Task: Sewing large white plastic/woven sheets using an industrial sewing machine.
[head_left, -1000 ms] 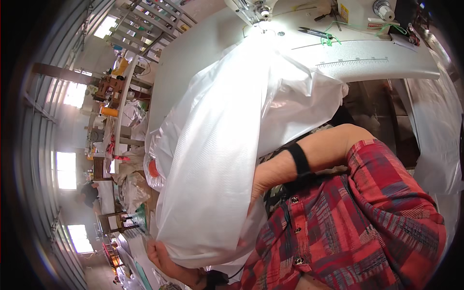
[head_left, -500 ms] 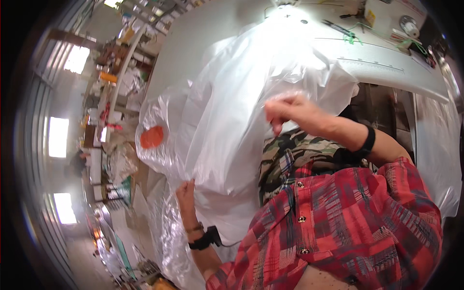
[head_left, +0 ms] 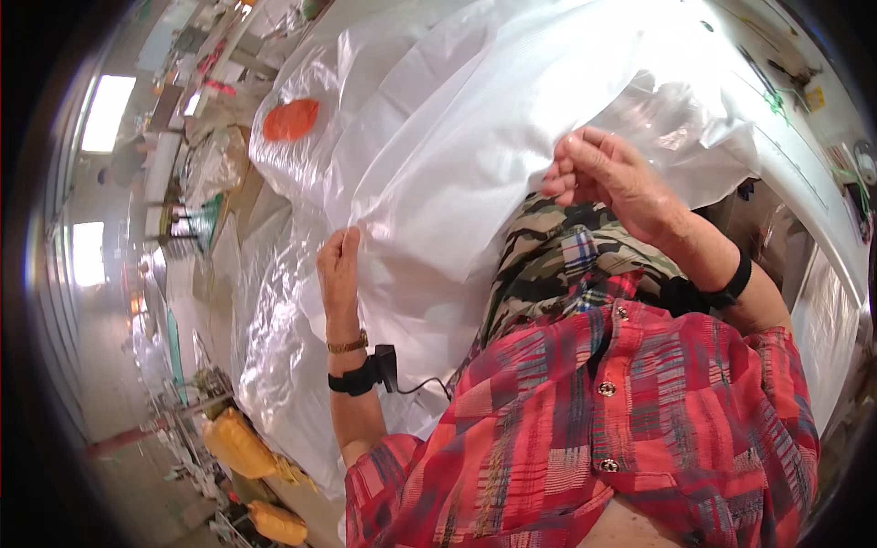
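Note:
A big sheet of thin white plastic film [head_left: 438,155] spreads over the table and down toward my lap, wrinkled and glossy. At its left part, my left hand [head_left: 340,265] pinches the film between thumb and fingers. On the other side, my right hand [head_left: 614,178] is closed with thumb against fingers at the film's near edge, just above my camouflage-patterned lap; folds run from that point. An orange-red oval patch [head_left: 290,120] shows on the film at the far left. Beyond my right hand the film looks more see-through and crumpled.
A pale sewing-machine-like table [head_left: 786,155] curves along the right, with a tool and green thread [head_left: 775,102] on it. Clear plastic [head_left: 274,356] hangs at the left. Yellow bundles [head_left: 239,445] lie at lower left. Cluttered shelves and a distant person [head_left: 123,164] stand beyond.
The view has swung to the right and downward. My right hand, blurred before, has come to the film's near edge with its fingers together. My left hand keeps its pinch.

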The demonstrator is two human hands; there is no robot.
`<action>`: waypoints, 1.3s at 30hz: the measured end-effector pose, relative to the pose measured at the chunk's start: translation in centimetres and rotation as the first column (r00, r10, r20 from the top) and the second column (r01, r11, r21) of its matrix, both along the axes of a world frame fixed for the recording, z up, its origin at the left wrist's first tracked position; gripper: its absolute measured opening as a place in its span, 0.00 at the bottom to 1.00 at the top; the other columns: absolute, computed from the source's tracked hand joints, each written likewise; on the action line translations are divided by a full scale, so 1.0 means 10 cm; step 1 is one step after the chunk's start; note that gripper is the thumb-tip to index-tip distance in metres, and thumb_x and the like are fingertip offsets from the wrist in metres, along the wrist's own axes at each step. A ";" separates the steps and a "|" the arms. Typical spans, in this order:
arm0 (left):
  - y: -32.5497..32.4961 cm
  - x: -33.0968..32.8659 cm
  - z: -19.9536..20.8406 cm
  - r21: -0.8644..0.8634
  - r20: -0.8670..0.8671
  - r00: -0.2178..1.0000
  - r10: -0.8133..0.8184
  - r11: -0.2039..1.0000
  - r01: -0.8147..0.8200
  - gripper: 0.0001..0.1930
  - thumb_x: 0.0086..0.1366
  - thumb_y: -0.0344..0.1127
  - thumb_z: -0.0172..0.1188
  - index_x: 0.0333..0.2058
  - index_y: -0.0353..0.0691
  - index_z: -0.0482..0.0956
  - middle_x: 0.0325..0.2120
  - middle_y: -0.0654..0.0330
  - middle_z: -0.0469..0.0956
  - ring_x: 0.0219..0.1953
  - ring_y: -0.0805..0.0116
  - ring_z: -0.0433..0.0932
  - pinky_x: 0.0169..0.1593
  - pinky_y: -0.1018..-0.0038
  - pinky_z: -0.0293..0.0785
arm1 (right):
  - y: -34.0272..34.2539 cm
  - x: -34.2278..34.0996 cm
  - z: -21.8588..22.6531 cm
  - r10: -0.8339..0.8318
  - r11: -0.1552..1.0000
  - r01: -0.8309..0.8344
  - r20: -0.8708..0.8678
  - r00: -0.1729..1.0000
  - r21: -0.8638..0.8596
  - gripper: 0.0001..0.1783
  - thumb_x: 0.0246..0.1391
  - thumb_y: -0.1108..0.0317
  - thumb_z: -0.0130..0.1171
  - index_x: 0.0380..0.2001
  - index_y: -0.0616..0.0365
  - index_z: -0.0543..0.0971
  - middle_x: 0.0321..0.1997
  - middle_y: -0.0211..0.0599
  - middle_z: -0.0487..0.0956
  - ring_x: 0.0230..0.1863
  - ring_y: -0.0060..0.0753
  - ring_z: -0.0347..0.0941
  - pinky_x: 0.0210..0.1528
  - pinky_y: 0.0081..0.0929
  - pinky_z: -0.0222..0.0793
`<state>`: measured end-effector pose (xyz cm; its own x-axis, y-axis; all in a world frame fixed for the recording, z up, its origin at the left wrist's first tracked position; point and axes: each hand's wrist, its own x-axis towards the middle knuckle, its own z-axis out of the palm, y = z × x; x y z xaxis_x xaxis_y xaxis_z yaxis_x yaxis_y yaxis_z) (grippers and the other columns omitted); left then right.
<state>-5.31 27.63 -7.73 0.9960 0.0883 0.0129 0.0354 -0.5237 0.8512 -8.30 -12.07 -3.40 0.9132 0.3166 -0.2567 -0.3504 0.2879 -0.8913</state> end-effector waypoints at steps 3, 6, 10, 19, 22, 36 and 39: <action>-0.09 -0.16 0.05 -0.007 0.117 0.993 0.020 1.000 -0.019 0.12 0.70 0.38 0.54 0.37 0.32 0.75 0.25 0.68 0.69 0.32 0.79 0.65 0.36 0.80 0.64 | 0.13 0.10 -0.07 0.001 0.996 -0.001 -0.001 1.000 0.089 0.21 0.63 0.50 0.54 0.46 0.58 0.72 0.49 0.35 0.77 0.46 0.29 0.78 0.49 0.27 0.73; -0.18 -0.42 0.01 -0.044 0.257 0.961 0.102 0.995 -0.094 0.16 0.69 0.37 0.56 0.49 0.30 0.71 0.39 0.59 0.74 0.44 0.72 0.72 0.48 0.77 0.70 | 0.31 0.14 -0.12 0.011 0.966 0.045 -0.216 0.976 0.256 0.26 0.63 0.52 0.55 0.53 0.62 0.70 0.52 0.38 0.77 0.49 0.34 0.77 0.54 0.33 0.73; -0.16 -0.96 -0.27 0.070 0.462 0.869 0.180 0.969 -0.238 0.13 0.62 0.31 0.58 0.44 0.32 0.72 0.39 0.57 0.73 0.42 0.67 0.72 0.49 0.73 0.68 | 0.43 0.14 -0.07 0.108 0.952 -0.043 -0.200 0.974 0.303 0.31 0.59 0.50 0.59 0.55 0.65 0.71 0.53 0.39 0.77 0.49 0.33 0.77 0.51 0.31 0.74; -0.33 -1.95 -1.70 0.117 -0.574 0.787 0.226 0.974 -0.194 0.28 0.58 0.45 0.68 0.48 0.31 0.68 0.39 0.53 0.72 0.33 0.68 0.74 0.31 0.72 0.71 | 0.53 0.40 0.04 0.273 0.934 -0.265 0.000 0.962 0.241 0.26 0.63 0.56 0.55 0.56 0.64 0.73 0.58 0.44 0.72 0.45 0.40 0.76 0.47 0.41 0.75; -0.56 -1.83 -1.79 0.084 -0.651 0.737 0.185 0.982 -0.172 0.29 0.61 0.49 0.65 0.49 0.31 0.67 0.35 0.51 0.75 0.24 0.69 0.75 0.24 0.75 0.70 | 0.63 0.47 -0.03 0.231 0.908 -0.209 -0.018 0.973 0.364 0.23 0.65 0.58 0.51 0.57 0.62 0.73 0.59 0.43 0.71 0.45 0.41 0.77 0.45 0.43 0.75; -0.50 -1.79 -2.20 -0.550 -0.405 0.586 0.702 0.325 -0.769 0.11 0.69 0.36 0.50 0.44 0.34 0.71 0.40 0.54 0.76 0.44 0.58 0.80 0.36 0.70 0.77 | 0.79 0.66 0.41 0.103 0.832 -0.080 -0.010 0.995 0.549 0.15 0.60 0.67 0.51 0.47 0.63 0.73 0.36 0.54 0.77 0.38 0.52 0.75 0.38 0.42 0.69; -0.20 -1.80 -1.85 -0.494 0.015 0.658 0.752 0.578 -0.649 0.18 0.69 0.41 0.49 0.49 0.35 0.73 0.48 0.54 0.75 0.51 0.58 0.75 0.49 0.65 0.74 | 0.87 0.81 0.37 -0.057 0.802 -0.114 0.265 0.963 0.587 0.15 0.59 0.64 0.53 0.39 0.68 0.78 0.38 0.41 0.82 0.35 0.34 0.80 0.36 0.30 0.77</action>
